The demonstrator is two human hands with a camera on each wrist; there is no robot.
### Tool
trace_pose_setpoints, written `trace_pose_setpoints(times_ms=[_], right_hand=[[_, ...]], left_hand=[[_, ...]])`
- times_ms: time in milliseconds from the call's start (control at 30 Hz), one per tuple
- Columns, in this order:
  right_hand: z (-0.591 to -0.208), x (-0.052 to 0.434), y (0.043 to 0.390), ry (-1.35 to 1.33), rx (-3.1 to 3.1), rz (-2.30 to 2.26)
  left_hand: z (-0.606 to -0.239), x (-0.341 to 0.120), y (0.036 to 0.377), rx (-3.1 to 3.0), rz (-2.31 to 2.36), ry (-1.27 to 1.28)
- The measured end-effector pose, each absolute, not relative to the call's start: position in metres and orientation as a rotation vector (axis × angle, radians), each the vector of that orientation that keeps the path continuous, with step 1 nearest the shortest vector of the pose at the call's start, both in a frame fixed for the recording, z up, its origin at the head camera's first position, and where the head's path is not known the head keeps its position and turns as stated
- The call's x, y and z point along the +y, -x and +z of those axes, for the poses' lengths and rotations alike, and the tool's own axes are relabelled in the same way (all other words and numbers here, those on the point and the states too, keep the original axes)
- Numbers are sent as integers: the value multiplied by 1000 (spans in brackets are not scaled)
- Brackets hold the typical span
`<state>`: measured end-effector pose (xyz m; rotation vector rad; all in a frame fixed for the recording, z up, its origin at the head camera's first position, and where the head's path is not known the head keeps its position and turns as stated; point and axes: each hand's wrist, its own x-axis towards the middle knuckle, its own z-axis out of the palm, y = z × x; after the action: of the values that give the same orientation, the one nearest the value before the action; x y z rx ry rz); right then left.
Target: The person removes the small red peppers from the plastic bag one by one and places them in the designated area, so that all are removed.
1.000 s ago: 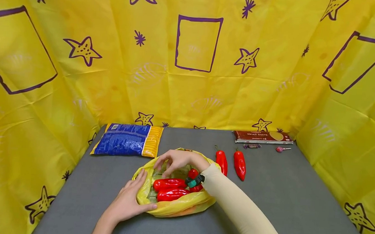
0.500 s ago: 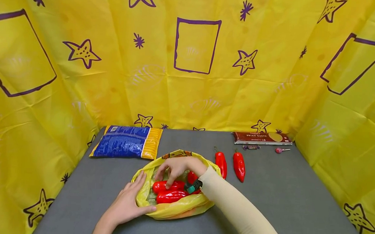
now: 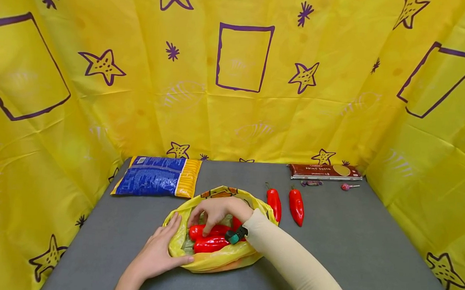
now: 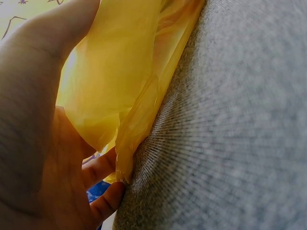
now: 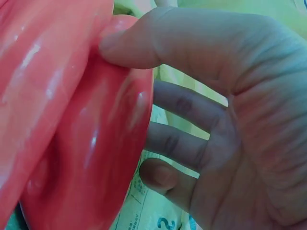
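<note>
A yellow plastic bag (image 3: 214, 260) lies open on the grey table (image 3: 349, 247), with red peppers (image 3: 210, 244) inside it. My right hand (image 3: 213, 212) reaches into the bag from above. In the right wrist view its thumb (image 5: 144, 38) presses the upper red pepper (image 5: 81, 143) while the fingers (image 5: 182, 105) curl behind it. My left hand (image 3: 172, 243) grips the bag's left rim, thumb along the front edge. In the left wrist view the bag (image 4: 120, 86) is pinched between thumb (image 4: 53, 33) and fingers (image 4: 103, 203).
Two more red peppers (image 3: 274, 203) (image 3: 296, 205) lie just right of the bag. A blue and yellow packet (image 3: 157, 175) sits at the back left. A brown spaghetti box (image 3: 325, 171), a wrapped candy (image 3: 311, 182) and a lollipop (image 3: 346, 186) are at the back right. Yellow sheeting walls surround the table.
My right hand has sunk from above the bag's opening down onto the upper pepper and closed its fingers around it. The left hand has kept its hold on the rim.
</note>
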<state>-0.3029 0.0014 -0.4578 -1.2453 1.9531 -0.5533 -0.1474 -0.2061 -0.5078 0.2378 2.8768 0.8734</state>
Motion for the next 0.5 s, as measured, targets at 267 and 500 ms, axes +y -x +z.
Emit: trace_pose_setpoints(times_ms=[267,500], right_hand=[[-458,3,303,1246,2014,-528],[-454,6,304,1229,2020,-537]], left_hand=[[-507,-205,146,2873,875,-237],[-507,-206,147,2868,871,-226]])
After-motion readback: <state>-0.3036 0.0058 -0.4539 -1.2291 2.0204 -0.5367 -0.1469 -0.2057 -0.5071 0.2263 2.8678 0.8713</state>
